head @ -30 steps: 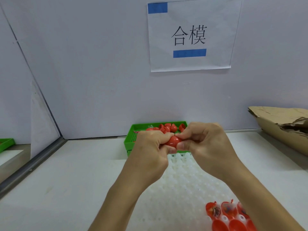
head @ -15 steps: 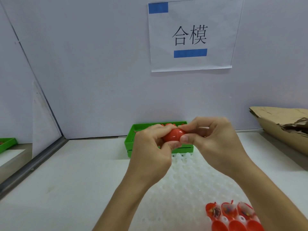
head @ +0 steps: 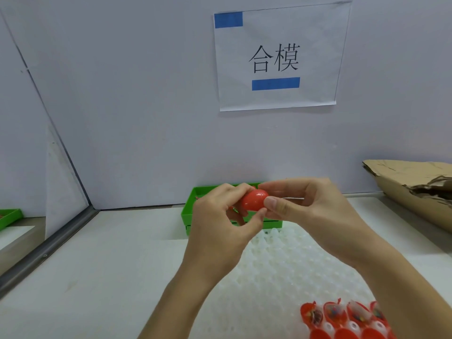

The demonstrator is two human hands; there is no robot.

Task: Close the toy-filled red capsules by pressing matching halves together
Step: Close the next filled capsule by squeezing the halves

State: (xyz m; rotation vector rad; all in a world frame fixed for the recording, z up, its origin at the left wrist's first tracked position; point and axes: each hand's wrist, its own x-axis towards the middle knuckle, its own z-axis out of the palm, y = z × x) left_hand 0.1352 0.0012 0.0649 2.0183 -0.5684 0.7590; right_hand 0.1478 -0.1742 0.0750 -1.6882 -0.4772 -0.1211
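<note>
A smooth red capsule (head: 254, 199) is held up in front of the green basket (head: 188, 208). My left hand (head: 221, 222) grips its left side with thumb below and fingers above. My right hand (head: 303, 211) pinches its right side between thumb and forefinger. The capsule looks whole, with no gap visible between halves. Several open red capsule halves with small toys inside (head: 335, 313) stand in the white dimpled tray (head: 293, 265) at the lower right, with more red halves (head: 347, 335) below them.
The green basket stands against the back wall, its contents hidden behind my hands. A torn cardboard box (head: 411, 184) lies at the right. A second green tray (head: 8, 216) sits beyond the divider at the left. A paper sign (head: 276, 57) hangs on the wall.
Both hands have loosened from a tight squeeze and lifted slightly. The capsule, mostly covered before, now shows as a rounded whole between the fingertips.
</note>
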